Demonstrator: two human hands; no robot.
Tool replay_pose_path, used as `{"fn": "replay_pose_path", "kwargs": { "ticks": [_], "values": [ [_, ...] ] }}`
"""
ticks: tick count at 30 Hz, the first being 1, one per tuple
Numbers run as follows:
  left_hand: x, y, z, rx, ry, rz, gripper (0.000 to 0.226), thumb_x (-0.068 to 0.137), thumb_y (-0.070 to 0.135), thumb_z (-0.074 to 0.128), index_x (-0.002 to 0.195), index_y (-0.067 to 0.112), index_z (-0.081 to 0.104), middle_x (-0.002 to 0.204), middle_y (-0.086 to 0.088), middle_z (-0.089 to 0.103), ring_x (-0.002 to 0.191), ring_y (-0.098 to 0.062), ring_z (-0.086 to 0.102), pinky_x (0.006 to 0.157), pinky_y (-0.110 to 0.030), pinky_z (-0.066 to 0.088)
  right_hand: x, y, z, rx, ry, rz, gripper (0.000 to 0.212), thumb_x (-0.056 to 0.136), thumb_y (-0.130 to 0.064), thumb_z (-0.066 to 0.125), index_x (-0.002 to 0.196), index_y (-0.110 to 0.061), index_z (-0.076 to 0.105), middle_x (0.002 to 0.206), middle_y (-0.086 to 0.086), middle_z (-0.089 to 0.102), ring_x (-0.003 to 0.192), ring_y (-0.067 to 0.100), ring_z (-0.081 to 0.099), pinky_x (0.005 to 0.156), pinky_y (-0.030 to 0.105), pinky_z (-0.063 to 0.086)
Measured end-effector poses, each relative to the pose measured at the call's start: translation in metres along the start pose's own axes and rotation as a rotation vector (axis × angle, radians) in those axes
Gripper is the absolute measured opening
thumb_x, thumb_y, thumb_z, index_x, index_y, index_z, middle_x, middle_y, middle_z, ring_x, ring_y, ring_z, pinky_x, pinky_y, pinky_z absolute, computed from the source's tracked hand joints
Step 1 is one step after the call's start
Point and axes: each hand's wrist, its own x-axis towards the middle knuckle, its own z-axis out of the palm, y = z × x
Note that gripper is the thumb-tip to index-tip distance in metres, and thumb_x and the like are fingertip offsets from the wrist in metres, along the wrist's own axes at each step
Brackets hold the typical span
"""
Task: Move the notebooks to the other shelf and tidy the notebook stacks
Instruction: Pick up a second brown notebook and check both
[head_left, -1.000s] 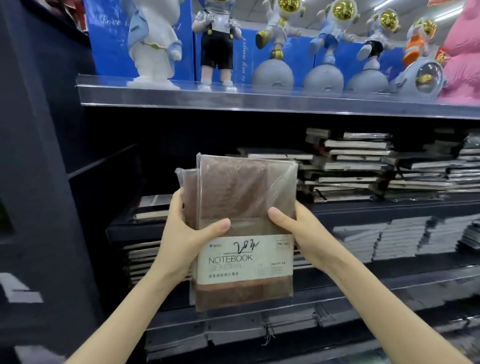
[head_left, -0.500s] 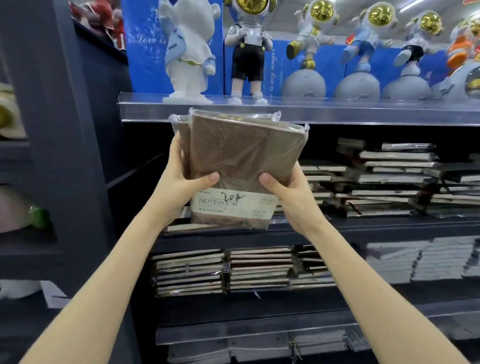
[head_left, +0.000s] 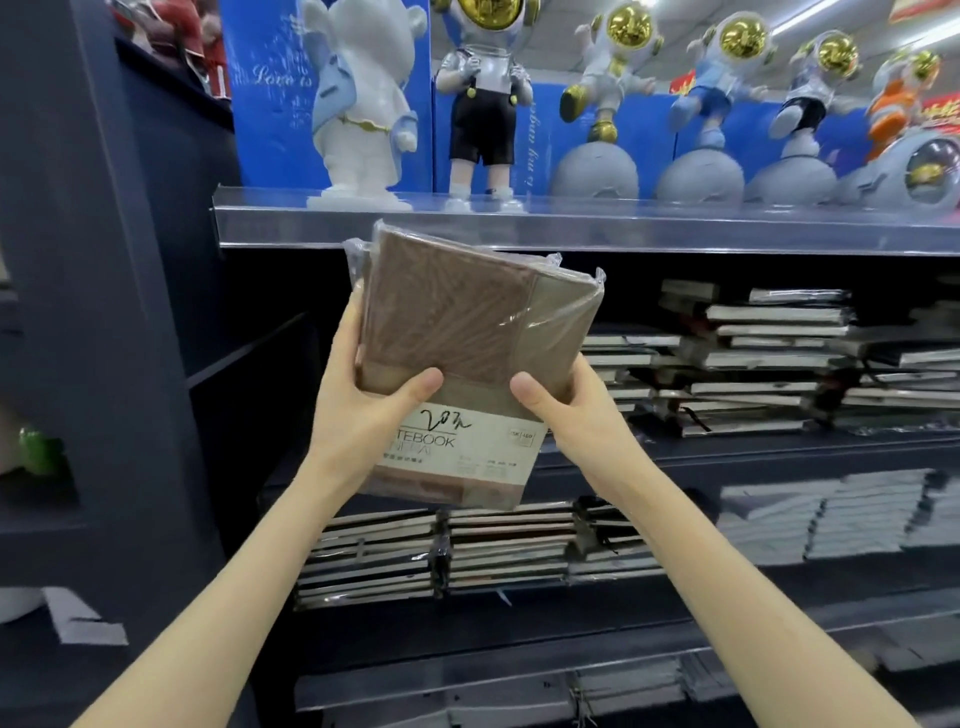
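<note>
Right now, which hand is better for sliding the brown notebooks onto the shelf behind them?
Probably the left hand: it holds the notebooks along their left edge, on the side of the shelf's dark gap. The right hand holds the lower right edge, close to the stacks.
</note>
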Motion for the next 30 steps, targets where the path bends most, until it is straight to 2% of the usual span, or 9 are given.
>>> {"fn": "replay_pose_path", "kwargs": {
  "ticks": [3, 6, 9, 13, 16, 20, 24, 26, 30],
  "values": [
    [-0.02, 0.008, -0.014, 0.001, 0.04, -0.085, 0.087, 0.07, 0.013, 0.079, 0.144, 0.027, 0.035, 0.13, 0.017, 0.055, 0.118, 0.0, 0.053, 0.096, -0.018, 0.044, -0.008, 0.004, -0.031, -0.121, 0.079, -0.016, 0.061, 0.085, -0.057, 0.047, 0.135, -0.02, 0.05, 0.131, -0.007, 0.059, 0.122, 0.008, 0.053, 0.104, 0.029, 0.043],
    [-0.041, 0.015, -0.03, -0.012, 0.088, -0.298, 0.069, 0.069, 0.023, 0.081, 0.129, 0.039, 0.05, 0.118, 0.01, 0.066, 0.103, -0.014, 0.066, 0.09, -0.04, 0.052, 0.005, 0.019, -0.065, -0.571, 0.261, 0.042, 0.057, 0.096, -0.045, 0.043, 0.145, -0.018, 0.036, 0.147, -0.004, 0.041, 0.136, 0.012, 0.036, 0.114, 0.033, 0.028],
    [-0.059, 0.014, -0.039, -0.085, 0.11, -0.499, 0.051, 0.073, 0.016, 0.076, 0.114, 0.04, 0.059, 0.101, -0.001, 0.073, 0.081, -0.026, 0.072, 0.076, -0.049, 0.056, 0.04, 0.04, -0.082, -1.131, 0.19, -0.019, 0.063, 0.097, -0.047, 0.041, 0.147, -0.011, 0.03, 0.154, 0.007, 0.032, 0.144, 0.023, 0.023, 0.116, 0.043, 0.018],
    [-0.066, 0.014, -0.045, -0.031, 0.179, -0.563, 0.049, 0.072, 0.012, 0.078, 0.096, 0.05, 0.059, 0.094, -0.002, 0.074, 0.077, -0.029, 0.072, 0.075, -0.05, 0.056, 0.078, 0.045, -0.085, -1.361, 0.066, 0.102, 0.072, 0.092, -0.061, 0.035, 0.149, -0.018, 0.026, 0.157, 0.004, 0.026, 0.145, 0.025, 0.016, 0.116, 0.053, 0.003],
    [-0.061, 0.018, -0.052, -0.032, 0.218, -0.599, 0.04, 0.075, 0.016, 0.076, 0.101, 0.041, 0.061, 0.093, -0.004, 0.074, 0.074, -0.029, 0.072, 0.068, -0.049, 0.058, 0.073, 0.041, -0.082, -1.409, 0.109, -0.014, 0.069, 0.085, -0.067, 0.045, 0.136, -0.021, 0.049, 0.14, 0.005, 0.05, 0.131, 0.032, 0.039, 0.112, 0.055, 0.014],
    [-0.053, 0.021, -0.066, -0.045, 0.239, -0.614, 0.042, 0.075, 0.019, 0.077, 0.112, 0.031, 0.061, 0.095, -0.006, 0.074, 0.076, -0.029, 0.072, 0.059, -0.042, 0.057, 0.035, 0.03, -0.086, -1.359, 0.216, -0.494, 0.05, 0.074, -0.053, 0.059, 0.109, -0.019, 0.068, 0.1, 0.0, 0.067, 0.093, 0.031, 0.057, 0.089, 0.045, 0.034],
    [-0.052, 0.019, -0.075, -0.047, 0.247, -0.637, 0.04, 0.073, 0.02, 0.079, 0.108, 0.029, 0.063, 0.095, -0.007, 0.074, 0.078, -0.031, 0.072, 0.062, -0.047, 0.057, 0.014, 0.021, -0.094, -1.378, 0.208, -0.658, 0.039, 0.077, -0.026, 0.064, 0.115, -0.019, 0.068, 0.109, 0.003, 0.071, 0.097, 0.033, 0.064, 0.09, 0.047, 0.045],
    [-0.055, 0.017, -0.075, -0.062, 0.233, -0.65, 0.04, 0.073, 0.02, 0.078, 0.109, 0.027, 0.062, 0.096, -0.009, 0.074, 0.078, -0.032, 0.072, 0.061, -0.047, 0.057, 0.003, 0.025, -0.09, -1.316, 0.206, -0.673, 0.044, 0.071, -0.007, 0.061, 0.113, -0.013, 0.07, 0.109, 0.01, 0.071, 0.096, 0.036, 0.067, 0.081, 0.046, 0.054],
    [-0.055, 0.009, -0.066, -0.125, 0.23, -0.689, 0.04, 0.075, 0.02, 0.077, 0.111, 0.025, 0.06, 0.099, -0.009, 0.073, 0.08, -0.03, 0.072, 0.061, -0.044, 0.057, -0.024, 0.039, -0.071, -1.281, 0.314, -0.806, 0.038, 0.081, -0.001, 0.048, 0.111, -0.008, 0.071, 0.11, 0.012, 0.071, 0.096, 0.037, 0.068, 0.08, 0.047, 0.055]
  ]
}}
